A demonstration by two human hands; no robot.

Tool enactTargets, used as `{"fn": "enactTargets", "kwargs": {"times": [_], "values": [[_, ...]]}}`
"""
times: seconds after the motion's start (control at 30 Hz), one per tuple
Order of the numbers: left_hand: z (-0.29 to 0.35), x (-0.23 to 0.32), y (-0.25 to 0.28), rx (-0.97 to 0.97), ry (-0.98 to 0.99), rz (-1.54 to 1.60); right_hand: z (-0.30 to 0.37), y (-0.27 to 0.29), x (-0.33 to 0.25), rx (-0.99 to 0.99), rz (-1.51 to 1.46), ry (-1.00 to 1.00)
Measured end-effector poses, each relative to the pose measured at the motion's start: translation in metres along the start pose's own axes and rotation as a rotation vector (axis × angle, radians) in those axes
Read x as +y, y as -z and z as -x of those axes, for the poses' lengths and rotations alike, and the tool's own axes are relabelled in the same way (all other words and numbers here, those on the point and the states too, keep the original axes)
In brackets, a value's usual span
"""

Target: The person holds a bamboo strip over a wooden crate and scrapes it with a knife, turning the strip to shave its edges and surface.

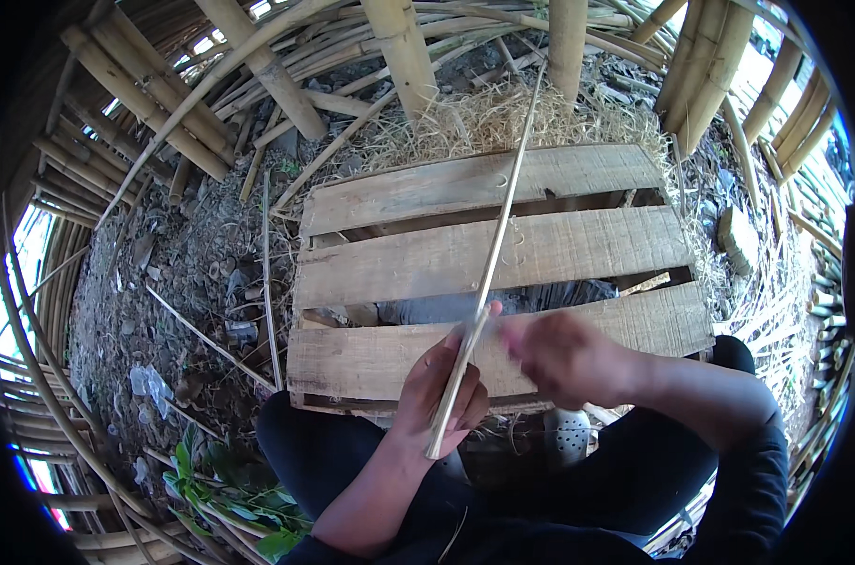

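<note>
My left hand (420,394) is closed around the lower part of a long, thin bamboo strip (503,217). The strip slants away from me over a slatted wooden crate top (587,245), its near end sticking out below my palm. Just right of it, my right hand (578,360) is curled into a fist and smeared by motion. A greyish, pinkish blur shows between that fist and the strip; whatever the fist grips is too blurred to name. A few thin curled shavings (515,240) lie on the slats.
Pale shavings (474,122) are heaped beyond the crate, among upright bamboo poles (399,56). Loose bamboo sticks (211,339) lie on the littered ground at left. A leafy green plant (211,485) is at lower left. A brick-like block (738,240) sits at right.
</note>
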State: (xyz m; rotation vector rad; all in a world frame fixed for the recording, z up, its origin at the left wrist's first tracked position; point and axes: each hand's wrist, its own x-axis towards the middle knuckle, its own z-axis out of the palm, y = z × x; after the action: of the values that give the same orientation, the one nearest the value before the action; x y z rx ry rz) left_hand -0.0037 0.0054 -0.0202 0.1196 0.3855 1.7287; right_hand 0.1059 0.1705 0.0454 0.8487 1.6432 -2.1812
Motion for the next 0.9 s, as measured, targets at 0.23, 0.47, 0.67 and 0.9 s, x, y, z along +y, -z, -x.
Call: {"fn": "enactTargets", "kwargs": {"times": [0.23, 0.47, 0.67, 0.9], "values": [[-0.009, -0.004, -0.029, 0.503, 0.023, -0.017, 0.007, -0.011, 0.011, 0.062, 0.315, 0.097], [-0.023, -0.006, -0.057, 0.469, 0.033, -0.097, 0.026, -0.019, 0.010, 0.060, 0.478, -0.020], [-0.022, -0.003, -0.040, 0.211, -0.038, -0.019, 0.014, -0.025, 0.016, 0.005, 0.205, 0.020], [-0.012, -0.004, -0.015, -0.049, -0.068, 0.084, 0.024, -0.038, 0.006, -0.035, 0.203, -0.109]]}}
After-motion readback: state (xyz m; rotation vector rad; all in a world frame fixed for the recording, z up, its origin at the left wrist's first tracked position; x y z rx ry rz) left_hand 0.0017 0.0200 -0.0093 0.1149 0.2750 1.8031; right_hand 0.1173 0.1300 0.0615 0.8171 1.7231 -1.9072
